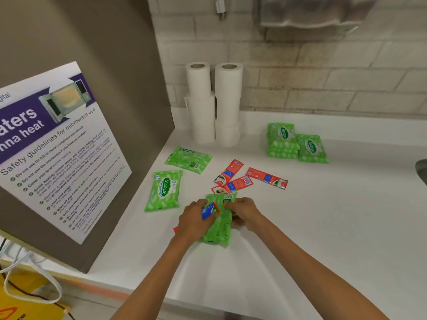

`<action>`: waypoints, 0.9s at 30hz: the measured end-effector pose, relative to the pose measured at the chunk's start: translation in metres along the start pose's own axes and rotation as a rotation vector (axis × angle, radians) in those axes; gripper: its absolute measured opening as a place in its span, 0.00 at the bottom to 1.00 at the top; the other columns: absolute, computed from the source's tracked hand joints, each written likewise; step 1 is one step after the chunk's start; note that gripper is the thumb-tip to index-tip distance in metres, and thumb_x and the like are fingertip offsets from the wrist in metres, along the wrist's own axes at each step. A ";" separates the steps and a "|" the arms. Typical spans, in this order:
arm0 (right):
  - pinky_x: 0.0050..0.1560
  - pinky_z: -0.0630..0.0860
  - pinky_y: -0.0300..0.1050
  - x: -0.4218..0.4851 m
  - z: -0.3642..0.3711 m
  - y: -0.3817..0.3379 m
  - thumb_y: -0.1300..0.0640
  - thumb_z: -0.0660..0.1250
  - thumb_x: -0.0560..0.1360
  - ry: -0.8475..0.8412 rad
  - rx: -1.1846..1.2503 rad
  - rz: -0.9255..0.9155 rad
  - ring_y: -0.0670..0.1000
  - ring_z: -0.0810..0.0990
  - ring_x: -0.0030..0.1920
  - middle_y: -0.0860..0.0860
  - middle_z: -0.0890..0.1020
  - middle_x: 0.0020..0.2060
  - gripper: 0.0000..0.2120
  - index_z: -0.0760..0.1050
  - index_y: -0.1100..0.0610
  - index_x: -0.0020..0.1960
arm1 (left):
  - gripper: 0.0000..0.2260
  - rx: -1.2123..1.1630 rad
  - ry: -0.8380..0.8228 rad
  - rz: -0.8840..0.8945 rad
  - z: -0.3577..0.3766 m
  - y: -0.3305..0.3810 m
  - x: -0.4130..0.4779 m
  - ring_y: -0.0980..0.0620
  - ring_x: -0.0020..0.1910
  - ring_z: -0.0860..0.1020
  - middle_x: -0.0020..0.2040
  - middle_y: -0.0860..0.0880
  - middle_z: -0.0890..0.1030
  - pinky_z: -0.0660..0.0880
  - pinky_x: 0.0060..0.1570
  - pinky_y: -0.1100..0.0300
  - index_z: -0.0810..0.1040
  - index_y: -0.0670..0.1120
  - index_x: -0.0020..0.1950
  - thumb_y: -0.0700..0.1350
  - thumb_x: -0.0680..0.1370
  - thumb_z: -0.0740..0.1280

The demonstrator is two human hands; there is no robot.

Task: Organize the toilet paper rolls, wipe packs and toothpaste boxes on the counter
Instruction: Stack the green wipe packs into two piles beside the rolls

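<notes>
Counter (323, 215): white, one, running along a pale brick wall.

Poster (57, 146): one, microwave safety guidelines, fixed to a brown panel at the counter's left end.

Toilet paper rolls: four, upright, in two stacks of two, the left stack (200, 102) and the right stack (228, 105) touching each other in the back corner, cores pointing up.

Wipe packs, green:
- Two piles at the back right, the taller pile (282, 140) just beside the lower pile (312, 148), labels up; the number in each cannot be told.
- One face-up pack (164, 191) near the panel, long axis running near to far.
- One face-down pack (188, 160) behind it, long axis running left to right.
- One held wipe pack (218, 227) at the front centre, barcode side up, long axis pointing away from the person. The right hand (245, 213) grips its right edge with curled fingers.

Toothpaste boxes, red:
- Three lying loose mid-counter: one (228, 171) slanting up to the right, one (268, 177) slanting down to the right, one (233, 184) touching the held wipe pack's far end.
- One held toothpaste box (209, 211), blue end showing, clasped by the left hand (196, 218) against the held wipe pack.

Red corner (175, 230): shows under the left wrist; unidentifiable.
</notes>
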State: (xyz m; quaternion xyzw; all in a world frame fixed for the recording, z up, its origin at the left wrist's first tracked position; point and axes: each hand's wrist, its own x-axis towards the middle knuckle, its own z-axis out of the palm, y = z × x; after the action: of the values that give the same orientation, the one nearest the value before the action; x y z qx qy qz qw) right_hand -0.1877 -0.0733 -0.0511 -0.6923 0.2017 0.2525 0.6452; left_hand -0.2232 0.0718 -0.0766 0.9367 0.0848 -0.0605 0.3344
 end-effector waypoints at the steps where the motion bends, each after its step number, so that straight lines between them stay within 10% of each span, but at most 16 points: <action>1: 0.35 0.79 0.46 -0.001 -0.004 -0.001 0.65 0.69 0.72 0.020 -0.003 -0.021 0.55 0.80 0.34 0.60 0.81 0.41 0.07 0.73 0.59 0.38 | 0.22 -0.023 -0.006 0.020 0.002 0.003 0.000 0.44 0.58 0.75 0.59 0.44 0.77 0.73 0.58 0.49 0.70 0.46 0.66 0.52 0.75 0.67; 6: 0.29 0.72 0.40 -0.008 -0.029 -0.008 0.64 0.71 0.70 0.110 -0.011 -0.089 0.51 0.78 0.32 0.59 0.80 0.46 0.17 0.67 0.57 0.53 | 0.18 0.037 0.044 0.186 0.014 0.028 -0.002 0.46 0.59 0.73 0.61 0.45 0.75 0.71 0.58 0.53 0.73 0.45 0.64 0.50 0.77 0.63; 12: 0.41 0.79 0.50 -0.010 -0.044 -0.029 0.65 0.67 0.69 0.132 -0.193 -0.172 0.55 0.79 0.40 0.58 0.78 0.45 0.22 0.62 0.55 0.59 | 0.18 -0.206 -0.272 0.184 0.016 0.067 -0.015 0.54 0.51 0.79 0.52 0.53 0.81 0.77 0.51 0.55 0.76 0.53 0.56 0.62 0.72 0.64; 20: 0.30 0.76 0.43 -0.009 -0.061 -0.045 0.57 0.67 0.74 0.047 -0.162 -0.229 0.51 0.75 0.28 0.54 0.77 0.33 0.16 0.68 0.58 0.59 | 0.10 0.008 -0.076 0.163 0.017 0.082 -0.001 0.43 0.54 0.78 0.54 0.44 0.81 0.72 0.49 0.58 0.77 0.43 0.56 0.42 0.76 0.62; 27: 0.39 0.72 0.42 0.004 -0.119 -0.035 0.51 0.67 0.74 0.295 -0.136 -0.254 0.52 0.75 0.40 0.54 0.78 0.46 0.18 0.73 0.59 0.60 | 0.13 -0.747 -0.233 -0.076 0.024 0.095 0.014 0.49 0.49 0.80 0.54 0.47 0.81 0.77 0.45 0.57 0.75 0.45 0.62 0.39 0.79 0.60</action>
State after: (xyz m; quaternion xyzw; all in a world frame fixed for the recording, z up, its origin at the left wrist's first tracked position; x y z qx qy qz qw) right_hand -0.1524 -0.1888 -0.0209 -0.7837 0.1875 0.0783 0.5870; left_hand -0.1923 -0.0139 -0.0390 0.7336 0.0972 -0.1439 0.6570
